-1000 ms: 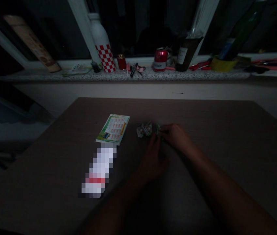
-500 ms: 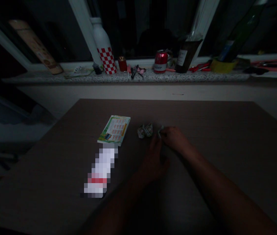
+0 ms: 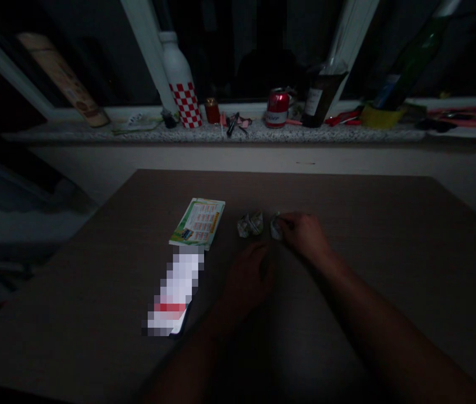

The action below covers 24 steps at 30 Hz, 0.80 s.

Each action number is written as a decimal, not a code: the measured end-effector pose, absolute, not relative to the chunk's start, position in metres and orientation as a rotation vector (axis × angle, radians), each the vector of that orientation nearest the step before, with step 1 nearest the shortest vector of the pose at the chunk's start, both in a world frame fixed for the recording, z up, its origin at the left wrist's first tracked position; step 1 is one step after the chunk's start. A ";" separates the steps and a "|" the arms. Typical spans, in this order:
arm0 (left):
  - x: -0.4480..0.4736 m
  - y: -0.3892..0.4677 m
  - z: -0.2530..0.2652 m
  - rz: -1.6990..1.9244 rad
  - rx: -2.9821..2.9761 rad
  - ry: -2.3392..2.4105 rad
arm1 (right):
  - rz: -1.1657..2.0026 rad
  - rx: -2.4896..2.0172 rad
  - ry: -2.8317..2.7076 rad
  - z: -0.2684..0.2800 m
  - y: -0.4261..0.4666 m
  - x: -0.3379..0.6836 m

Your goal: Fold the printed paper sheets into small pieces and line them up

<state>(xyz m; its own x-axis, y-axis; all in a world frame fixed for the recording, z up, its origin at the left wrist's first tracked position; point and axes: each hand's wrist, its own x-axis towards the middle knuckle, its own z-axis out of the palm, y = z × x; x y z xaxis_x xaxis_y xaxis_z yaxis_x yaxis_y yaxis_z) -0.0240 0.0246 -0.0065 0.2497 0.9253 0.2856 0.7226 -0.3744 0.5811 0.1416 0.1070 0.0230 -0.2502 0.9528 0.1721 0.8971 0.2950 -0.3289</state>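
Note:
Thumb and fingers of my right hand pinch a small folded paper piece at its right side, on or just over the table. Just left of it, two similar patterned paper pieces, one folded paper and another, sit side by side, apparently touching. My left hand rests low over the table, nearer to me than the papers. Its fingers are loosely bent with the thumb apart, and nothing shows in them. Dim light hides the fine folds.
On the brown table, a stack of printed calendar cards lies left of the papers. Below it lies a lit phone, its screen blurred out. The granite windowsill carries a checkered bottle, a red can and other items.
My left hand has drawn back toward me and left, away from the paper piece, its fingers more bent. My right hand stays on the piece, which now shows a wider face.

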 end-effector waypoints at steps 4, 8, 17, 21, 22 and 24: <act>-0.049 0.022 0.014 0.848 2.251 1.743 | 0.174 -1.464 -2.399 0.038 0.101 0.113; -0.075 0.021 0.027 0.912 2.219 2.032 | 0.158 -1.133 -2.638 0.038 0.102 0.066; -0.103 0.027 0.029 1.196 2.117 2.218 | 0.053 -0.772 -2.886 0.018 0.123 0.015; -0.107 0.028 0.031 1.158 2.093 2.272 | 0.006 -0.765 -2.922 0.018 0.125 0.011; -0.107 0.028 0.031 1.136 2.092 2.286 | -0.003 -0.770 -2.925 0.018 0.125 0.010; -0.107 0.028 0.033 1.109 2.089 2.302 | -0.018 -0.780 -2.933 0.019 0.125 0.008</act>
